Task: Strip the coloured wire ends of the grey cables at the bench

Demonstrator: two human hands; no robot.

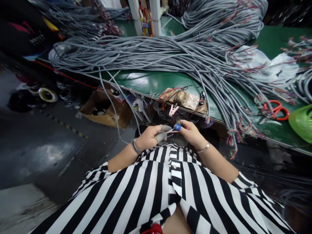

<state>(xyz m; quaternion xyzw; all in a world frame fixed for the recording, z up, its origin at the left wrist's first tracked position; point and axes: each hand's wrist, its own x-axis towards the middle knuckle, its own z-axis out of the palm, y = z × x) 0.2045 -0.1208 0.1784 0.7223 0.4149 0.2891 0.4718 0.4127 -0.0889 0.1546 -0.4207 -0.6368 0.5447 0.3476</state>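
Observation:
In front of my striped shirt, my left hand [153,134] is closed on the end of a grey cable [114,109], its fingers partly wrapped in grey coverings. Thin wires [173,131] come out between the two hands. My right hand [190,131], with a blue wrap on the thumb, pinches these wires near their tips. Just beyond the hands, a pale pink clip [173,110] sits at the bench edge by a small taped board [191,100].
A long bundle of grey cables [136,52] lies across the green bench [146,81], its stripped ends hanging over the edge at right. Red-handled scissors [276,110] and a green plastic object [302,122] lie at right. Below left stands a cardboard box [109,117].

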